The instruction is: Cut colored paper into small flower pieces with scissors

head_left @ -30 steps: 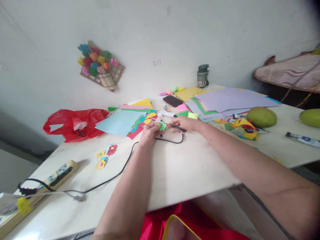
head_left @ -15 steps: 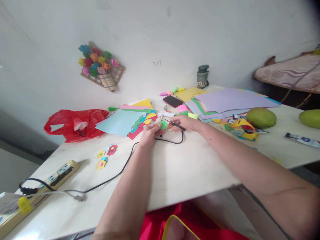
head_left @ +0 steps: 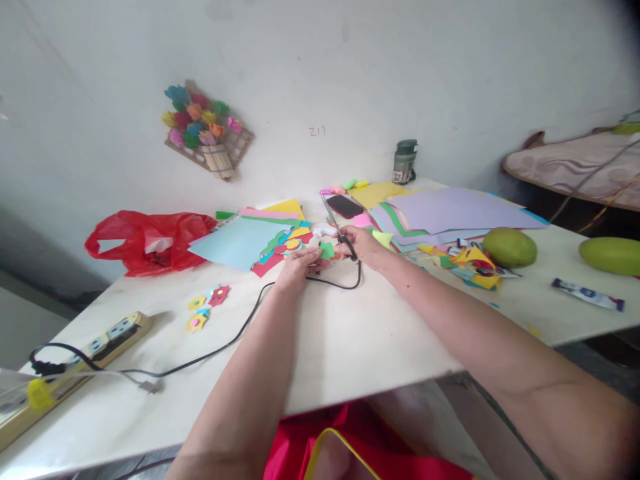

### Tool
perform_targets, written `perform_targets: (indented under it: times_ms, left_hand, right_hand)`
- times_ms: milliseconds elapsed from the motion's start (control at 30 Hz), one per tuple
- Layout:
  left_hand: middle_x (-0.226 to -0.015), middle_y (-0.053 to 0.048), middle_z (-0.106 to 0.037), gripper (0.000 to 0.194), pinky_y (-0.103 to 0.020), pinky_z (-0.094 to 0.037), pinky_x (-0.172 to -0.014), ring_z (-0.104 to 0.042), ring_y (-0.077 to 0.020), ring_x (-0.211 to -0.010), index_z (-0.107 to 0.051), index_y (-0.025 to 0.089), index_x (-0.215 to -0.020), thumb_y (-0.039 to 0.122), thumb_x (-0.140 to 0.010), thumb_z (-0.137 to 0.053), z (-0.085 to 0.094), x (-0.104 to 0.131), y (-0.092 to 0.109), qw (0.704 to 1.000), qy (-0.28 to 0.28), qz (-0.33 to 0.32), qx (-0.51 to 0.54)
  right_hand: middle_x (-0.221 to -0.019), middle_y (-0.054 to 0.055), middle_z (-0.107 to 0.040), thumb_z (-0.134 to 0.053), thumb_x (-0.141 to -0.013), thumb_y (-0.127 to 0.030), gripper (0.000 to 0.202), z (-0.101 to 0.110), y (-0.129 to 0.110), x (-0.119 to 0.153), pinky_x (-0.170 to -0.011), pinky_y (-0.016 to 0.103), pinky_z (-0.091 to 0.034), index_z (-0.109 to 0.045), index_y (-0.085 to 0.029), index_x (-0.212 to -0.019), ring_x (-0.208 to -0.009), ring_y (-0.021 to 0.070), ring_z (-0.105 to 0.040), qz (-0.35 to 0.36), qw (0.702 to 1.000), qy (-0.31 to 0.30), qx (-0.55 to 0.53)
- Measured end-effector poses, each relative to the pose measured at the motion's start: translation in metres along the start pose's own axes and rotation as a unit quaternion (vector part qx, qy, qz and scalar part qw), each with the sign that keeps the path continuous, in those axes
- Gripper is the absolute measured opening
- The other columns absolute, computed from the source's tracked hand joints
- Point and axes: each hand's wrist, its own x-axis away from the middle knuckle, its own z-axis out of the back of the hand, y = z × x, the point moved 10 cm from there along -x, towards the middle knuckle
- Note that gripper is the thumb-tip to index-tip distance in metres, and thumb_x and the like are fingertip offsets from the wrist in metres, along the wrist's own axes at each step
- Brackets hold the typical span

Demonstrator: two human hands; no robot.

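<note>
Between my two hands is a small green paper piece (head_left: pixel 327 250). My left hand (head_left: pixel 299 265) pinches its left side. My right hand (head_left: pixel 361 245) is closed around the black handles of a pair of scissors (head_left: pixel 332 216), whose blades point up and away, toward the phone. The fingertips of my right hand are close to the green piece's right side. Just beyond my hands lies a white object (head_left: pixel 324 230), and left of it are coloured paper cutouts (head_left: pixel 293 245). A black cable (head_left: pixel 334 285) runs across the table below my fingers.
Paper flowers (head_left: pixel 219 295), a red plastic bag (head_left: pixel 150 243) and a power strip (head_left: pixel 117 340) are at the left. Paper sheets (head_left: pixel 460 210), a phone (head_left: pixel 345 206), a tumbler (head_left: pixel 405 162), paper scraps (head_left: pixel 475 263), green fruit (head_left: pixel 510 247) and a tube (head_left: pixel 589 294) lie behind and right.
The scissors in my right hand have swung from pointing left to pointing up and away. My left hand still pinches the green piece. The whole view has shifted slightly.
</note>
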Motion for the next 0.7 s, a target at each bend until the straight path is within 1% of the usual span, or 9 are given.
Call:
perform_targets:
  times_ms: [67,133,233,300,400,500,600,700]
  left_hand:
    - [-0.069,-0.005,-0.067,0.032,-0.03,-0.054,-0.069,-0.066,-0.0166,-0.065,-0.068,0.01,-0.078,0.033,-0.059,-0.081,0.0,-0.001,-0.001,1.0,0.003,0.002,0.002]
    - [-0.068,-0.004,-0.066,0.029,-0.031,-0.054,-0.067,-0.067,-0.0172,-0.064,-0.066,0.011,-0.074,0.035,-0.062,-0.078,0.002,-0.003,-0.001,1.0,0.013,0.005,0.019]
    - [-0.064,-0.004,-0.064,0.034,-0.032,-0.054,-0.064,-0.067,-0.0188,-0.061,-0.063,0.012,-0.072,0.045,-0.07,-0.07,0.005,-0.005,-0.004,0.998,0.028,0.031,0.055]
    - [-0.062,-0.004,-0.063,0.037,-0.033,-0.054,-0.063,-0.067,-0.0196,-0.061,-0.063,0.013,-0.072,0.049,-0.072,-0.068,0.005,-0.005,-0.006,0.997,0.029,0.046,0.058]
    - [-0.062,-0.002,-0.063,0.034,-0.03,-0.052,-0.064,-0.066,-0.0176,-0.059,-0.061,0.013,-0.071,0.041,-0.063,-0.078,0.001,-0.003,-0.003,0.999,0.012,0.031,0.019]
    - [-0.063,0.0,-0.063,0.035,-0.025,-0.049,-0.06,-0.066,-0.0154,-0.059,-0.058,0.014,-0.066,0.032,-0.054,-0.084,-0.003,-0.001,-0.002,1.0,-0.006,0.015,-0.013]
    - [-0.063,0.0,-0.063,0.035,-0.024,-0.047,-0.056,-0.066,-0.016,-0.059,-0.055,0.015,-0.066,0.032,-0.054,-0.083,-0.003,0.001,-0.002,1.0,-0.009,0.015,-0.008]
    - [-0.066,0.0,-0.063,0.032,-0.027,-0.051,-0.062,-0.066,-0.0152,-0.06,-0.055,0.014,-0.066,0.029,-0.056,-0.082,-0.003,0.002,0.0,1.0,-0.016,0.011,0.004]
  right_hand:
    - [-0.051,-0.007,-0.056,-0.088,-0.046,-0.031,0.051,0.0,-0.002,0.001,-0.044,0.019,-0.039,-0.056,-0.016,-0.084,-0.046,0.0088,-0.052,-0.002,1.0,0.01,-0.002]
    - [-0.05,-0.008,-0.055,-0.089,-0.045,-0.03,0.052,0.0,-0.003,0.002,-0.043,0.019,-0.039,-0.057,-0.017,-0.084,-0.045,0.0086,-0.052,0.0,1.0,0.018,-0.002]
    - [-0.052,-0.007,-0.057,-0.088,-0.046,-0.028,0.05,0.001,-0.003,0.001,-0.043,0.019,-0.041,-0.057,-0.017,-0.084,-0.045,0.0082,-0.052,0.006,1.0,0.022,0.0]
    - [-0.054,-0.006,-0.059,-0.088,-0.047,-0.025,0.048,0.0,-0.001,0.0,-0.044,0.02,-0.042,-0.058,-0.017,-0.084,-0.044,0.0077,-0.052,0.007,1.0,0.02,0.005]
    - [-0.055,-0.006,-0.06,-0.085,-0.05,-0.019,0.043,-0.003,0.003,-0.003,-0.044,0.019,-0.043,-0.059,-0.016,-0.084,-0.044,0.0075,-0.052,0.005,1.0,0.009,0.014]
    - [-0.055,-0.005,-0.06,-0.08,-0.053,-0.015,0.038,-0.007,0.004,-0.004,-0.047,0.019,-0.045,-0.059,-0.017,-0.085,-0.047,0.0083,-0.054,0.015,1.0,-0.007,0.011]
    - [-0.057,-0.005,-0.061,-0.079,-0.054,-0.012,0.038,-0.009,0.002,-0.003,-0.049,0.02,-0.047,-0.059,-0.017,-0.086,-0.049,0.0087,-0.055,0.022,1.0,-0.019,0.005]
    - [-0.06,-0.005,-0.061,-0.079,-0.054,-0.013,0.038,-0.008,-0.003,0.0,-0.051,0.021,-0.047,-0.059,-0.018,-0.086,-0.05,0.0086,-0.055,0.025,0.999,-0.018,0.006]
